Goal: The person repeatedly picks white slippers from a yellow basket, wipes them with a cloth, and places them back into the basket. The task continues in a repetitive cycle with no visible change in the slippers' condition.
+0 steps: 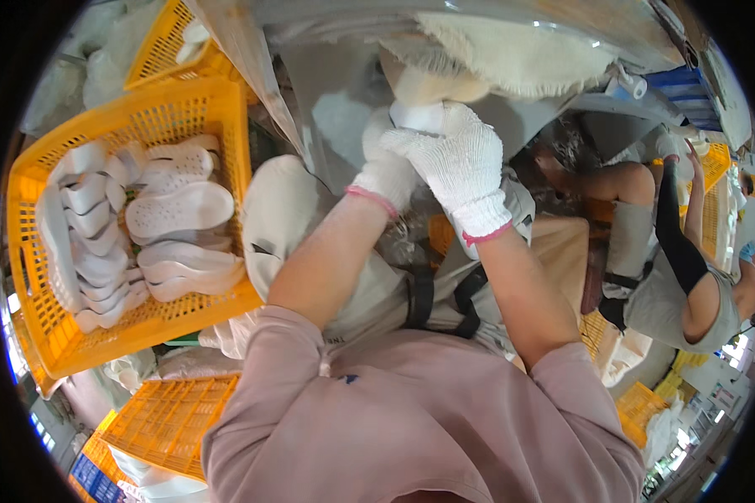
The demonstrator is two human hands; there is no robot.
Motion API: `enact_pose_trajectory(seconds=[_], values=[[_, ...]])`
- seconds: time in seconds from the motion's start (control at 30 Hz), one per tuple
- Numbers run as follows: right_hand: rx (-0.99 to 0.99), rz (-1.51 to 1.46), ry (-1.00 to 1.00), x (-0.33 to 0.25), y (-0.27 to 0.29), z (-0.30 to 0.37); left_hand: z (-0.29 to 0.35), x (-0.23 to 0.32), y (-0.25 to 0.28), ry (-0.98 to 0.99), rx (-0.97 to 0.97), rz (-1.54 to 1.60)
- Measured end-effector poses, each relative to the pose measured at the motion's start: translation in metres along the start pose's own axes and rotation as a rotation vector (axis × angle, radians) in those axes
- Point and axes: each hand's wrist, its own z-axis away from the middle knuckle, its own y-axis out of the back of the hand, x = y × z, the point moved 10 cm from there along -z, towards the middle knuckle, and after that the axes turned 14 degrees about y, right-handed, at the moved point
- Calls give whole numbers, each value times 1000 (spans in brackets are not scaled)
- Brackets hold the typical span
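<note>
Both of my hands wear white knit gloves with pink cuffs and are close together at the upper middle of the head view. My left hand (386,163) and my right hand (466,163) are closed around a smooth white shoe sole (419,117), mostly hidden by the gloves. Its far end is up against a pale, rounded, blurred wheel-like part (436,86); I cannot tell whether they touch. Above that hangs a cream cloth with a frayed edge (520,59). Grey sheet panels (331,117) stand around this spot.
At left, a yellow crate (247,168) holds several white perforated soles (180,210). Another yellow crate (155,63) stands behind it, and stacked yellow crates (172,419) are at lower left. On the right sits another person (688,293) with a black sleeve.
</note>
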Motion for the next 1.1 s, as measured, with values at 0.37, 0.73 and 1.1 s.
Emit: enact_pose_trajectory(seconds=[0.37, 0.73, 1.1], values=[[-341, 151, 179, -48, 34, 66, -10, -11, -20, -42, -167, -656], [-394, -16, 153, -33, 17, 57, -21, -3, -1, -9, -18, -291], [208, -1220, -584, 97, 42, 182, 14, -15, -40, 51, 73, -18]])
